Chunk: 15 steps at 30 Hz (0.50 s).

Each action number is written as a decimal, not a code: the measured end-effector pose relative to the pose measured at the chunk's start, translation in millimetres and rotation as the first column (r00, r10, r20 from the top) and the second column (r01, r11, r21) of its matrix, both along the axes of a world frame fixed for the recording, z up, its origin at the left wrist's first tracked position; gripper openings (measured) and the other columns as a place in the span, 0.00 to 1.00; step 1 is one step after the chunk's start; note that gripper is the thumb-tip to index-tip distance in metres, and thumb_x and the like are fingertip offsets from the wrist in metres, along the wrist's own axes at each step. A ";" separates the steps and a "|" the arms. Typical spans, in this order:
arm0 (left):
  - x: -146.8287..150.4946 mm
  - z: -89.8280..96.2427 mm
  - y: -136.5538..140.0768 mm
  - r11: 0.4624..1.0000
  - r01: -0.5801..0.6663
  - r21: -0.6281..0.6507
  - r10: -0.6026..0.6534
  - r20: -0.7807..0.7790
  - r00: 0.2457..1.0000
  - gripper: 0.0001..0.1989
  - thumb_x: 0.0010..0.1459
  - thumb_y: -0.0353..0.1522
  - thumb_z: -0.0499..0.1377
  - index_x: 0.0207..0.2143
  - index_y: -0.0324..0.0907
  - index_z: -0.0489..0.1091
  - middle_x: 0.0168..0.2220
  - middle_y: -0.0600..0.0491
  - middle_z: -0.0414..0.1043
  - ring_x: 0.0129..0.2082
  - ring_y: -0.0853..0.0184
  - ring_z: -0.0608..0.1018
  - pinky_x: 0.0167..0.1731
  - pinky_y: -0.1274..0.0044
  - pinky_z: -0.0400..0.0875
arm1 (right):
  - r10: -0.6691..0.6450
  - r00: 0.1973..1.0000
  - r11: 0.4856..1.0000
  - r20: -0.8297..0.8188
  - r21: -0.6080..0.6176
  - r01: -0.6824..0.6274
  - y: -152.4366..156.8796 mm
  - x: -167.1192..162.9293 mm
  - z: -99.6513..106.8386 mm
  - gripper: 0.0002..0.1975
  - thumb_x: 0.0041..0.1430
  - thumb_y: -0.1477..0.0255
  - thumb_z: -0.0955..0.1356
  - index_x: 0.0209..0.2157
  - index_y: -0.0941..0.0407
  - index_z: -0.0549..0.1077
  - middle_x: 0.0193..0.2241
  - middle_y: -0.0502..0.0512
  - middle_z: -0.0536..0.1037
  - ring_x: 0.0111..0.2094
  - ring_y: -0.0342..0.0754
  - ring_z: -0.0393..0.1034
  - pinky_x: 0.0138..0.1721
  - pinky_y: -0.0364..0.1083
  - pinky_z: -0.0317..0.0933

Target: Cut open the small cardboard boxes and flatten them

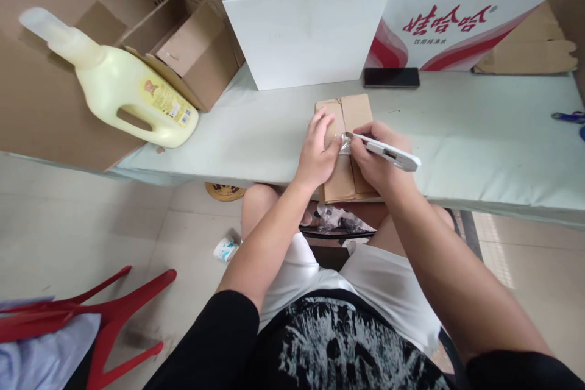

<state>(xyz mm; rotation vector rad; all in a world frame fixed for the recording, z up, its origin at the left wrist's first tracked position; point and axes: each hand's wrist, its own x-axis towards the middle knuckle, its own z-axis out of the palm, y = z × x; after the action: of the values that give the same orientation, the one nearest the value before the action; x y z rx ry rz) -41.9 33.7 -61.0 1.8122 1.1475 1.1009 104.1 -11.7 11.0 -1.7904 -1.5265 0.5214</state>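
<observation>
A small cardboard box lies at the table's front edge, its top flaps meeting along a seam. My left hand rests on the box's left side, fingers stretched out over the flap. Clear tape shines over the seam between my two hands. In my right hand is a white utility knife, its fingers wrapped round the handle. The knife's tip points at the seam, close to the tape; whether it is in the cardboard I cannot tell.
A yellow detergent bottle and an open carton stand at the left. White boxes line the back, with a dark phone before them. Blue scissors lie far right. A red chair stands lower left, near a paper cup.
</observation>
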 end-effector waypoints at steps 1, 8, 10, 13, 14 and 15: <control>0.0 0.2 -0.2 1.000 0.001 -0.001 -0.001 0.001 1.000 0.34 0.65 0.58 0.49 0.63 0.48 0.61 0.73 0.44 0.52 0.74 0.58 0.56 0.73 0.65 0.52 | 0.005 1.000 1.000 0.007 -0.001 -0.005 0.2 -0.1 0.4 0.11 0.54 0.63 0.66 0.33 0.53 0.77 0.30 0.55 0.81 0.30 0.50 0.72 0.33 0.48 0.63; 0.7 1.1 -2.1 1.000 -0.011 -0.002 0.011 0.002 1.000 0.32 0.65 0.57 0.49 0.63 0.49 0.61 0.73 0.46 0.52 0.74 0.58 0.56 0.73 0.65 0.52 | -0.024 1.000 0.999 0.008 0.031 0.024 -3.0 0.4 2.1 0.08 0.54 0.65 0.66 0.31 0.54 0.75 0.29 0.55 0.80 0.31 0.49 0.74 0.34 0.46 0.65; 0.6 1.5 -2.9 1.000 -0.011 0.002 0.011 -0.001 1.000 0.32 0.65 0.57 0.49 0.63 0.50 0.61 0.73 0.46 0.52 0.74 0.59 0.56 0.73 0.65 0.52 | -0.026 0.999 0.999 0.024 0.037 0.025 -3.6 0.8 1.8 0.08 0.53 0.66 0.66 0.30 0.54 0.74 0.28 0.55 0.80 0.31 0.49 0.74 0.35 0.47 0.65; 0.3 1.7 -3.8 1.000 -0.009 0.011 0.009 -0.011 1.000 0.32 0.65 0.57 0.49 0.63 0.50 0.61 0.73 0.46 0.52 0.74 0.59 0.55 0.73 0.64 0.51 | -0.027 0.999 0.999 0.043 0.021 0.026 -3.1 0.5 1.3 0.08 0.54 0.65 0.66 0.30 0.54 0.75 0.29 0.55 0.80 0.31 0.50 0.74 0.35 0.47 0.65; 0.2 1.7 -3.8 1.000 -0.008 0.014 0.008 -0.014 1.000 0.32 0.65 0.57 0.48 0.63 0.50 0.61 0.73 0.46 0.52 0.74 0.58 0.55 0.73 0.64 0.51 | -0.027 0.999 1.000 0.047 0.011 0.026 -2.7 0.2 1.2 0.08 0.54 0.65 0.66 0.31 0.54 0.75 0.29 0.55 0.80 0.31 0.50 0.74 0.35 0.47 0.64; 0.1 1.5 -3.8 1.000 -0.006 0.015 0.006 -0.017 1.000 0.32 0.65 0.58 0.48 0.63 0.49 0.61 0.73 0.45 0.52 0.74 0.58 0.55 0.73 0.64 0.51 | -0.025 0.998 1.000 0.051 0.000 0.025 -2.2 -0.2 1.2 0.09 0.54 0.64 0.66 0.31 0.54 0.75 0.29 0.55 0.80 0.31 0.50 0.74 0.34 0.47 0.64</control>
<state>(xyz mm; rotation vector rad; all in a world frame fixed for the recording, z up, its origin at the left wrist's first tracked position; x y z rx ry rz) -41.9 29.9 -59.5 1.8347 1.1582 1.1021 103.9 -13.9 12.2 -1.8338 -1.5367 0.4670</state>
